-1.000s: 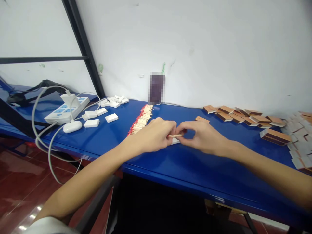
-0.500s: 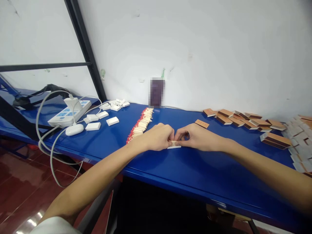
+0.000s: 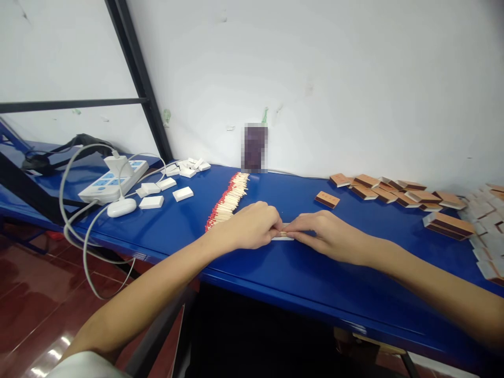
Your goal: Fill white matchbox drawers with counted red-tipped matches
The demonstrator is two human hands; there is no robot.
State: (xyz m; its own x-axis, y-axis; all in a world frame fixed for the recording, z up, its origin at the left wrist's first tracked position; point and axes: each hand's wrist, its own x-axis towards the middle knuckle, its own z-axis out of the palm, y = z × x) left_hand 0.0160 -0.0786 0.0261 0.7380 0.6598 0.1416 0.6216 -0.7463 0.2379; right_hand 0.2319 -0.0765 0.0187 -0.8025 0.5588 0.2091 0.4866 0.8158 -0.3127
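Observation:
A white matchbox tray [image 3: 284, 239] lies on the blue table between my hands, with a few pale matchsticks [image 3: 283, 233] showing in it. My left hand [image 3: 258, 226] is closed at the tray's left end, its thumb and fingertips pinched on the matches. From the other side my right hand [image 3: 321, 231] pinches the matches at the right end, fingers stretched long and close together. The fingertips hide most of the bundle. Just beyond my left hand runs a long row of red-tipped matches [image 3: 228, 202]. An orange matchbox sleeve [image 3: 327, 199] sits behind my right hand.
White trays [image 3: 183, 193] lie scattered at left, beside a power strip [image 3: 114, 181] with looping white cables. Several orange matchboxes [image 3: 384, 193] are piled along the wall at right, near stacked white-sided boxes [image 3: 486, 231]. A black metal post [image 3: 137, 73] stands at left.
My right hand has flattened, its curled fingers now stretched and lower over the tray. More of the white tray shows. My left hand stays at the matches with little movement.

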